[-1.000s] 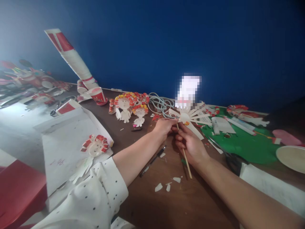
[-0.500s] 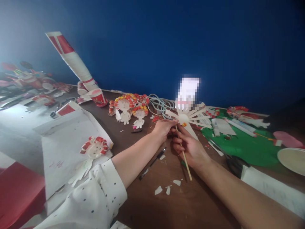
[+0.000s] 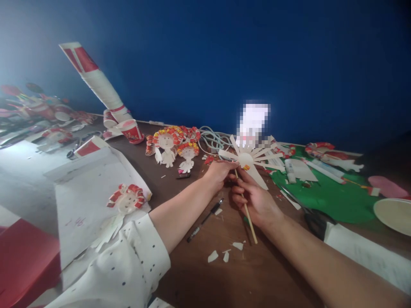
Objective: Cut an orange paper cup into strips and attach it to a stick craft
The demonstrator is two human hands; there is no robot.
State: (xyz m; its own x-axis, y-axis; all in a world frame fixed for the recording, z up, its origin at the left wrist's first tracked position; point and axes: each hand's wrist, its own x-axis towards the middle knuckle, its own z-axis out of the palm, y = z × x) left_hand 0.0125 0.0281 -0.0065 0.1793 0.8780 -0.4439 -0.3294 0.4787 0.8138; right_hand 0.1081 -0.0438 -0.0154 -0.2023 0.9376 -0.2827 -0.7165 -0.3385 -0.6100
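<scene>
A white paper cutout (image 3: 245,158) with a round centre and strips fanning outward is held up in front of me. A small red-and-yellow printed patch shows near its lower edge. My left hand (image 3: 221,173) is closed at the cutout's lower left, its fingertips pinching close to the top of a thin wooden stick (image 3: 249,218). My right hand (image 3: 257,199) is closed below the cutout, its fingers curled behind the stick and its thumb by the paper. The stick slants down toward me. Overlapping fingers hide the exact contact.
A pen (image 3: 205,220) and paper scraps (image 3: 212,256) lie below my hands. Paper dolls (image 3: 167,145) and a coiled cable (image 3: 216,139) are behind. Scissors (image 3: 316,220) rest beside green paper (image 3: 340,201). Leftward are a paper cup (image 3: 130,130) and white sheet (image 3: 83,205).
The cutout has turned slightly, and its left strips appear more spread. Both hands keep nearly the same place and grip.
</scene>
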